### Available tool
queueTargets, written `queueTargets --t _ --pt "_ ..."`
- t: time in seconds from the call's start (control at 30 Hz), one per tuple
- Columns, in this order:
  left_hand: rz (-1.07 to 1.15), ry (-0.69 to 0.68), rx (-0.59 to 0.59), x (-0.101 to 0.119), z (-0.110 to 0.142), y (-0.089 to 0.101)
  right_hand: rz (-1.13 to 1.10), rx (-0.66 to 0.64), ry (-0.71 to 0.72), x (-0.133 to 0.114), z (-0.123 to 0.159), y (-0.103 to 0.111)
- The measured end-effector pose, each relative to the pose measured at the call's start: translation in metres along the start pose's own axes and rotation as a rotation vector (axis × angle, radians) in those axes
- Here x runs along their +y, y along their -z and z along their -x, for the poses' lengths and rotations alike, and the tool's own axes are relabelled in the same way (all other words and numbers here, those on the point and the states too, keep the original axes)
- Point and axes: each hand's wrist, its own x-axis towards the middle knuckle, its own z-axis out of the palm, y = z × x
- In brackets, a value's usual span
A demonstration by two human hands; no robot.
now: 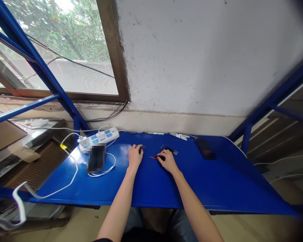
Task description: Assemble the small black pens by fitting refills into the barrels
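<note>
Blue steel bench (197,181): left hand (135,156) has its fingers (140,148) curled narrow at a small dark part (143,147), grip unclear. Right hand (168,161) has its fingertips (162,157) closed on a slim red-and-black tool (153,157), just beside a black cluster of metal pins (170,150). White power strip (98,137) sits well left, behind a blurred phone (96,158).

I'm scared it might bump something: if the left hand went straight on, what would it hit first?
Probably the small dark piece just past the fingertips of the left hand. It's too small to name, and the depth is hard to judge.
</note>
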Motion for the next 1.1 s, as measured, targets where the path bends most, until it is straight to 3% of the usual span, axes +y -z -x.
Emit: queueTargets --t 0.2,0.53,0.7,0.8,0.97,1.1 --pt "-0.003 -0.023 0.009 -0.008 -0.002 -0.001 0.009 -0.079 0.039 -0.008 0.001 0.003" --pt "-0.010 -0.032 -0.021 -0.003 -0.002 0.000 -0.066 -0.101 0.036 -0.009 0.002 -0.001" --pt "0.018 -0.045 -0.029 0.003 -0.001 0.000 -0.168 0.065 -0.033 0.000 -0.005 0.009" --pt "0.122 -0.076 -0.047 0.009 0.000 -0.002 -0.078 0.179 -0.094 0.013 -0.016 0.022" --pt "0.368 -0.088 -0.105 0.022 0.000 -0.003 0.154 0.248 -0.145 0.034 -0.020 0.030" --pt "0.565 0.014 -0.136 0.030 0.001 -0.003 0.115 0.253 -0.132 0.041 -0.008 0.021"
